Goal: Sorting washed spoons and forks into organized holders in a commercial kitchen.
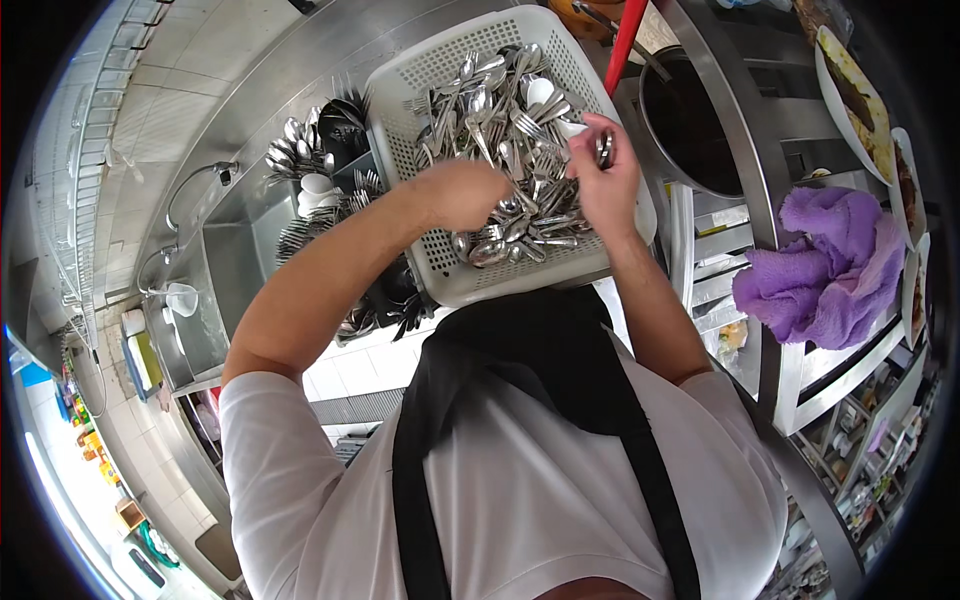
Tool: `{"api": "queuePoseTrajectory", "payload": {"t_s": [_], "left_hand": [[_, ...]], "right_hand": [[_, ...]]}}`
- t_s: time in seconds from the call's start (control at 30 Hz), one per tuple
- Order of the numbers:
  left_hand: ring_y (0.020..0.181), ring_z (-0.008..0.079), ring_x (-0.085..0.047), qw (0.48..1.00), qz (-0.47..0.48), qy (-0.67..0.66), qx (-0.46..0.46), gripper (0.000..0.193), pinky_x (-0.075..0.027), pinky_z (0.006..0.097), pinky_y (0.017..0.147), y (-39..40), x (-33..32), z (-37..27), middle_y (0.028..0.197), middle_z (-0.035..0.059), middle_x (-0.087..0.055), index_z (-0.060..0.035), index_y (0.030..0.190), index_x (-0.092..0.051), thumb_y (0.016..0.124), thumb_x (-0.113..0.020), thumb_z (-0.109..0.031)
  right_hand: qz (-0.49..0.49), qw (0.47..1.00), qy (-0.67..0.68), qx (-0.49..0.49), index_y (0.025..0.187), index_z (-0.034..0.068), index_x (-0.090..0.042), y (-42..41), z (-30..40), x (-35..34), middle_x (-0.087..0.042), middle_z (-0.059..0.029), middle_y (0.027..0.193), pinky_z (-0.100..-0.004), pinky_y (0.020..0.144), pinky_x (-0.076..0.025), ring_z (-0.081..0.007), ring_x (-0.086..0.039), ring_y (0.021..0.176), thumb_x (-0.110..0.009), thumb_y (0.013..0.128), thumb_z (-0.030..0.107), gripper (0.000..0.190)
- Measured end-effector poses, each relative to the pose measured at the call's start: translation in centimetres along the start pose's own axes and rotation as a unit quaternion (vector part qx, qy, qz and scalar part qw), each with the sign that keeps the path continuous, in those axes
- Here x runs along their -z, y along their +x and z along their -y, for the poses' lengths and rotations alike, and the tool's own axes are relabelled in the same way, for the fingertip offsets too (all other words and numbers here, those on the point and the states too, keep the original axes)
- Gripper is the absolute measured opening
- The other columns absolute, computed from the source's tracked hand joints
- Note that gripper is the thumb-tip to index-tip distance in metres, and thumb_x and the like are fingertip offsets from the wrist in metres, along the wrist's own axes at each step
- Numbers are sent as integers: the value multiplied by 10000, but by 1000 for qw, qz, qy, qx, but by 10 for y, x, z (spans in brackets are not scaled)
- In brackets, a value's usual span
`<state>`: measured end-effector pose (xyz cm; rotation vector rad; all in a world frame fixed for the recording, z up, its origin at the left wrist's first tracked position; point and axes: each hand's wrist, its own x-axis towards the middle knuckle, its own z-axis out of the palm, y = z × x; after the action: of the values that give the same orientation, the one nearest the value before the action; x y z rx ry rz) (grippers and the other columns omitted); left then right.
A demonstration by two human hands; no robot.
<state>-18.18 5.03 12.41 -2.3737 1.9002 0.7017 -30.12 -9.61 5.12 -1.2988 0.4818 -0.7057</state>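
Observation:
A white perforated plastic basket (442,281) holds a heap of metal forks and spoons (525,161), with a few white plastic spoons (540,91) among them. My left hand (471,196), blurred by motion, is over the near left part of the heap; its fingertips and anything in them cannot be made out. At the basket's right side my right hand (609,180) is curled around several pieces of metal cutlery (603,148). Left of the basket stands a dark divided cutlery holder (365,163) packed with upright spoons (296,142), forks (307,229) and black utensils (341,124).
A steel sink (255,236) with a faucet (223,171) lies beyond the holder. To the right are a large pot of dark liquid (690,120), a red handle (624,49), a steel rack frame (739,112), a purple cloth (829,266) and plates of food (855,105).

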Motion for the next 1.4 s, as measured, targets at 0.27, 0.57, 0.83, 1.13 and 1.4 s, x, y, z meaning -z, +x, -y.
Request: {"api": "queuePoseTrajectory", "payload": {"t_s": [0.27,0.57,0.83,1.13,1.4], "left_hand": [[802,345,-683,930,355,85,-35,190,-545,443,690,-4,-78,36,809,172,-701,-29,812,-724,655,-647,-104],[688,233,-656,981,113,-158,-19,151,-501,374,615,2,24,6,705,88,-654,-62,811,-683,770,-730,-200],[695,198,-654,769,-117,-614,130,209,-537,355,703,17,44,-33,734,124,-660,-26,924,-711,884,-641,-219],[771,409,-660,946,314,-35,65,256,-525,476,706,-12,-69,8,821,243,-675,35,802,-706,759,-551,-164],[546,279,-635,888,411,-114,170,306,-521,412,528,-1,-89,9,685,158,-671,34,739,-687,865,-585,-225]], "right_hand": [[-18,999,45,-3,1074,-12,-591,3,14,23,-534,-25,748,-263,527,-451,-80,-465,609,-582,959,93,157],[-2,997,81,-12,1020,-9,-583,3,22,28,-577,-29,761,-279,591,-499,-95,-531,645,-633,913,41,128],[82,996,-11,42,1137,28,-565,-1,32,6,-611,-29,1011,-232,780,-488,-76,-572,888,-779,743,-1,449],[-7,998,-12,-58,1078,-2,-594,0,19,19,-630,-8,809,-224,621,-475,-71,-579,687,-667,824,11,264],[-7,986,128,-103,1083,1,-627,3,-13,40,-653,-12,894,-240,745,-475,-75,-591,796,-698,880,112,242]]}}
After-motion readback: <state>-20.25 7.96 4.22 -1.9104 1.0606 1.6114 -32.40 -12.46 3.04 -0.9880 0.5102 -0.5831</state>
